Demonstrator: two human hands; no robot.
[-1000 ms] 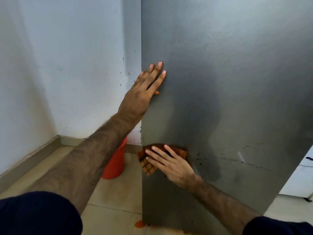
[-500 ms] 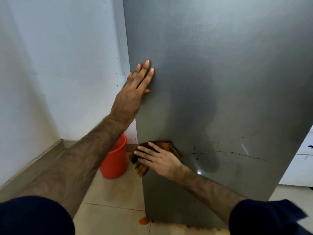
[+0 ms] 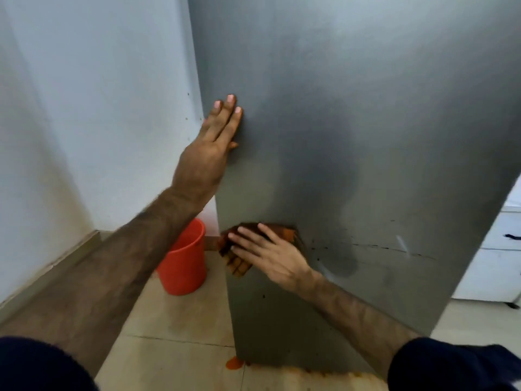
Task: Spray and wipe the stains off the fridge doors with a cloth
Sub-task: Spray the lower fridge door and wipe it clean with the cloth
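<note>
now right hand presses waffle-textured orange cloth flat on brushed-grey fridge door.

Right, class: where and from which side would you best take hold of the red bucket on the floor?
Take the red bucket by its open rim, coming down from above. It stands upright by the wall, mouth up. The fridge blocks its right side, and no handle shows.

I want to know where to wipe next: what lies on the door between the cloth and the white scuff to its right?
In the head view, dark specks and a thin dark streak cross the grey door from the cloth toward the scuff.
</note>
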